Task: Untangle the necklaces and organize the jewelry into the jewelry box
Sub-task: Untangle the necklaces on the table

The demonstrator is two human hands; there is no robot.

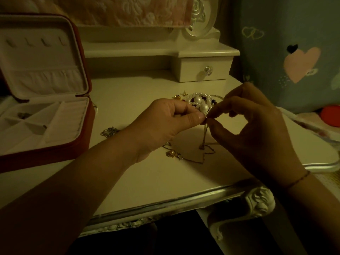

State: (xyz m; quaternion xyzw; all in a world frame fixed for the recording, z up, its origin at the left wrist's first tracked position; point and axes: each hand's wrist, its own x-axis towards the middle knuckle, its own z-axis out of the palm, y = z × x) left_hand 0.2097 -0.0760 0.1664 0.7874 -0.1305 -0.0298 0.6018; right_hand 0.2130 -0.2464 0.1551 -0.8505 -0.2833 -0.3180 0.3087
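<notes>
Untangling step: my left hand (165, 122) and right hand (257, 129) both pinch the thin chain (204, 136) (over the worktop (147, 181)). The jewelry box (81, 142) lies open at nine o'clock. Next I'd tease the strands apart gently.

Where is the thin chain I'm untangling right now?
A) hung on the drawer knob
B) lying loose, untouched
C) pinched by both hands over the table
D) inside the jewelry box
C: the left hand and the right hand both pinch the thin chain at its top, and it hangs down to the table.
</notes>
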